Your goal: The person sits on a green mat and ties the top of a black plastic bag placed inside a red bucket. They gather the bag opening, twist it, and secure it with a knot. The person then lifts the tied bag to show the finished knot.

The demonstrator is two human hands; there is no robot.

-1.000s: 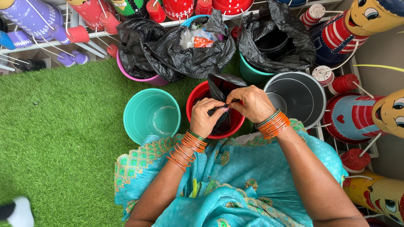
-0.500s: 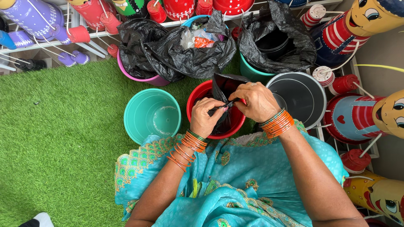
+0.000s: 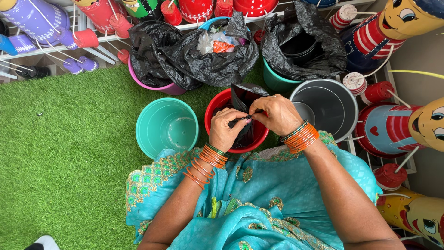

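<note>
Over a red bucket (image 3: pixel 215 103) I hold a black plastic bag (image 3: pixel 244 95). My left hand (image 3: pixel 225 128) pinches the bag's edge between thumb and fingers. My right hand (image 3: pixel 276 114) grips the same edge just to the right, fingertips touching the left hand's. The bag hangs down into the red bucket, and its upper flap stands above my hands. Orange bangles circle both wrists.
A teal bucket (image 3: pixel 166 126) stands left of the red one, a grey bucket (image 3: pixel 328 106) right. Behind are three buckets lined with black bags (image 3: pixel 208 51). Painted doll-shaped pots (image 3: pixel 407 28) line the right side and back racks. Green artificial grass (image 3: pixel 64 139) spreads left.
My right hand moved back toward the left after pulling the bag's edge slightly apart; the fingertips meet again. A white-and-black shape at the bottom left has shifted.
</note>
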